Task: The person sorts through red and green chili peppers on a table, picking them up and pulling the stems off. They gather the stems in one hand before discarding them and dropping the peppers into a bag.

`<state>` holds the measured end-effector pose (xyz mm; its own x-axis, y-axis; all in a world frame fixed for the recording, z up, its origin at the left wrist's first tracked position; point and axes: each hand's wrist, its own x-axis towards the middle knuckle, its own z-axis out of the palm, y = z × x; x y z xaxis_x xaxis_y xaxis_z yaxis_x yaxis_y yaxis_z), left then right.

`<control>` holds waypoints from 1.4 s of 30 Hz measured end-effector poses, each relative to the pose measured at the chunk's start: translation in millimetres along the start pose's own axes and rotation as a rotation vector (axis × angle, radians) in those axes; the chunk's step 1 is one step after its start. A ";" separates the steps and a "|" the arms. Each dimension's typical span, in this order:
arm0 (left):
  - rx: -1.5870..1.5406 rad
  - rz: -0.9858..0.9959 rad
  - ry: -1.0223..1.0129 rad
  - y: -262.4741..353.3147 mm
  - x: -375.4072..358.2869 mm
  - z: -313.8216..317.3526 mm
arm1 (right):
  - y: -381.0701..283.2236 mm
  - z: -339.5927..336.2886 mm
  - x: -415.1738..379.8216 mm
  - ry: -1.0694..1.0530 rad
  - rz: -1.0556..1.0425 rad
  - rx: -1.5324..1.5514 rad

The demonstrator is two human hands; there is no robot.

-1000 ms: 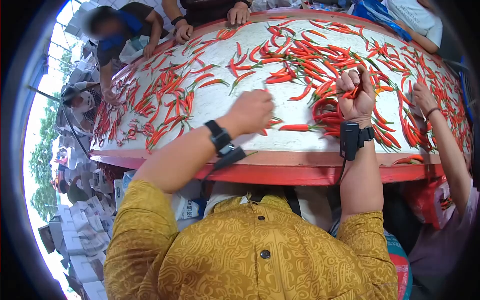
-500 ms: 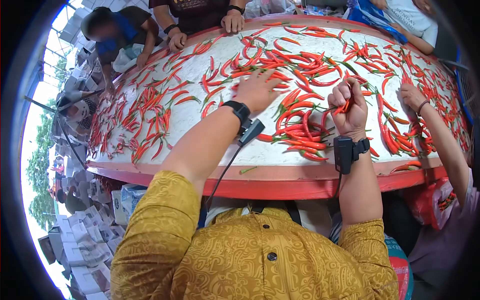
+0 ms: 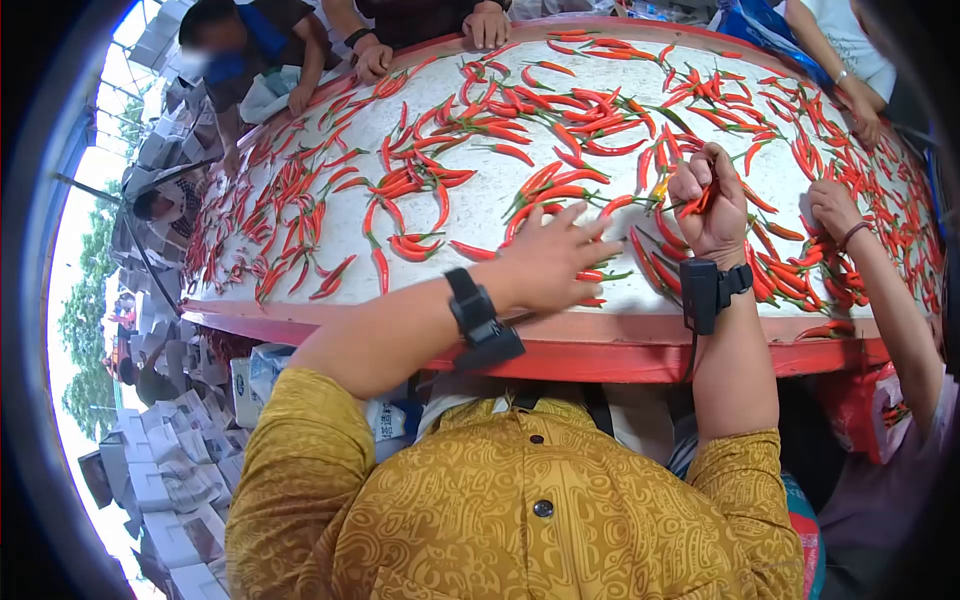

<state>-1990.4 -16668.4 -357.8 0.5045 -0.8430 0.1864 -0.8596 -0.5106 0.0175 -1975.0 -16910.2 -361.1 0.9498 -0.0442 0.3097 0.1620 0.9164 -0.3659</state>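
Over the near part of a white-topped table [image 3: 330, 245] my left hand [image 3: 552, 258] lies palm down, its fingers spread across a group of red chili peppers [image 3: 570, 192]. Some peppers stick out around and beneath those fingers; the palm hides others. My right hand [image 3: 712, 205] is raised above the peppers to the right, its fingers curled round a few red chili peppers [image 3: 697, 204]. Only parts of these show between the fingers. Each of my wrists wears a black strapped device.
Loose chili peppers are scattered over much of the table, densest at the far left and right. A co-worker's hand [image 3: 838, 212] is among peppers at the right. Other people's hands [image 3: 487, 24] rest along the far edge. A raised red rim [image 3: 560, 362] borders my side.
My left hand has come down and nearer to me, onto the closer pepper pile, which is now spread differently. My right hand has shifted slightly right, still holding peppers.
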 end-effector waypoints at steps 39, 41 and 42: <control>-0.374 -0.332 -0.145 121.5 84.3 -8.8 | -210.3 -86.7 -14.3 0.080 -0.001 -0.094; -0.938 -0.599 0.129 143.4 103.7 -30.1 | -212.6 -65.7 -22.3 0.090 0.058 -0.203; -1.004 -0.614 0.204 152.8 116.5 -36.2 | -209.8 -44.4 -28.2 0.124 0.115 -0.246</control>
<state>-2065.9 -16838.5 -297.8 0.9091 -0.4155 0.0298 -0.2041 -0.3817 0.9015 -2023.8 -17118.8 -332.0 0.9887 -0.0080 0.1494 0.0969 0.7949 -0.5989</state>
